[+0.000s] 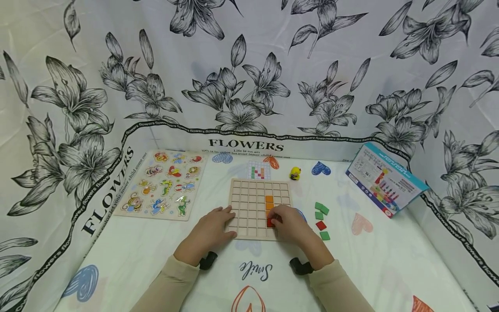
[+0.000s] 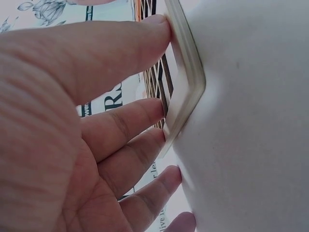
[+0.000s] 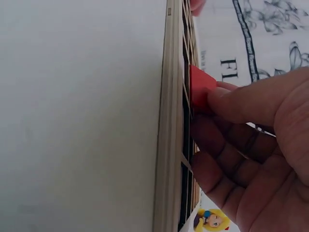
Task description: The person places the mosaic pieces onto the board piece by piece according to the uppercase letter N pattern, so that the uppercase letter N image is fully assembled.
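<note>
A wooden grid board (image 1: 248,208) lies in front of me, with orange square tiles (image 1: 269,199) in one column right of its middle. My right hand (image 1: 290,223) pinches a red square tile (image 3: 200,87) between thumb and fingers, over the grid below the orange tiles. In the right wrist view the red tile is tilted against the board's surface. My left hand (image 1: 212,227) rests at the board's left edge. Its thumb (image 2: 140,46) and two fingertips touch the rim, while the other fingers reach down beside it.
Loose green tiles (image 1: 322,208) and a red one (image 1: 321,225) lie right of the board. Behind it are a pattern card (image 1: 259,170) and a small yellow toy (image 1: 295,173). A picture puzzle board (image 1: 160,186) lies left; a box (image 1: 386,180) stands at the right.
</note>
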A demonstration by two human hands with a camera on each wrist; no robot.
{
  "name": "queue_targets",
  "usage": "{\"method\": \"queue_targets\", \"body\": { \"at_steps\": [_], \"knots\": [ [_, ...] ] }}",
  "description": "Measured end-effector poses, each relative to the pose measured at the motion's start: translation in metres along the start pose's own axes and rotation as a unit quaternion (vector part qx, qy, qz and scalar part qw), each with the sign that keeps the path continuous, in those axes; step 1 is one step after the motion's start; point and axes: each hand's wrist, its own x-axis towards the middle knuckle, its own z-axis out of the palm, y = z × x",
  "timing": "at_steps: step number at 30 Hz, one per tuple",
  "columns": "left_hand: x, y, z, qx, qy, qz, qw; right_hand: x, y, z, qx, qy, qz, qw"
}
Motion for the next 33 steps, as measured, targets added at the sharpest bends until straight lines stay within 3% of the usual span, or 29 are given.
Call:
{"method": "queue_targets", "body": {
  "at_steps": [14, 17, 21, 26, 33],
  "knots": [
    [0.002, -0.002, 0.002, 0.007, -0.004, -0.001, 1.0000, 0.000, 0.002, -0.001, -0.010, -0.007, -0.010, 0.9999],
    [0.002, -0.001, 0.002, 0.005, -0.004, 0.001, 1.0000, -0.002, 0.009, -0.010, 0.003, 0.004, 0.006, 1.0000],
    [0.002, 0.002, 0.001, 0.000, -0.007, 0.007, 1.0000, -0.013, 0.033, -0.032, 0.024, 0.023, 0.058, 0.9978],
    [0.001, 0.003, 0.001, 0.006, -0.010, 0.009, 0.9999, -0.037, 0.065, -0.056, 0.021, 0.001, 0.111, 0.9936],
    [0.002, 0.001, 0.001, 0.010, -0.012, -0.009, 0.9998, -0.050, 0.073, -0.057, -0.006, -0.023, 0.125, 0.9919]
  ]
}}
